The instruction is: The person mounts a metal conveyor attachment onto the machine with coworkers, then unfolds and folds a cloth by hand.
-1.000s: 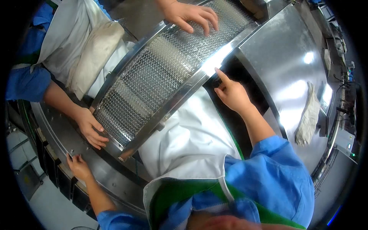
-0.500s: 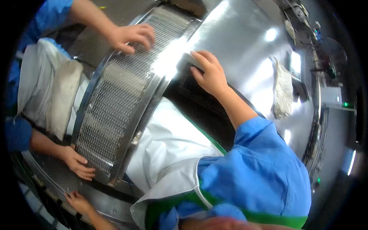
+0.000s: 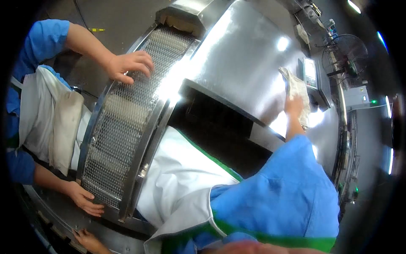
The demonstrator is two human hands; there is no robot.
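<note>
My right hand [image 3: 294,108] reaches over the metal table and is on a crumpled off-white cloth [image 3: 299,86]. Its fingers look closed on the cloth, though they are a little blurred. At the bottom left, my left hand [image 3: 89,242] rests on the metal ledge [image 3: 120,241], fingers slightly apart and holding nothing I can see. Between me and a co-worker stands a metal mesh conveyor belt [image 3: 116,144] with pale bands across it. The co-worker's one hand [image 3: 130,67] hovers over the mesh; the other [image 3: 86,199] lies by its near end.
A shiny metal table [image 3: 241,59] lies beyond the dark gap beside the conveyor. On it, near the cloth, stands a device with a display [image 3: 311,73], and behind that a fan [image 3: 346,53]. A metal hood [image 3: 190,8] covers the conveyor's far end.
My right hand has left the table's corner and moved right onto the cloth. The view has shifted, and my left hand sits lower in it. The co-worker's hands stay by the conveyor.
</note>
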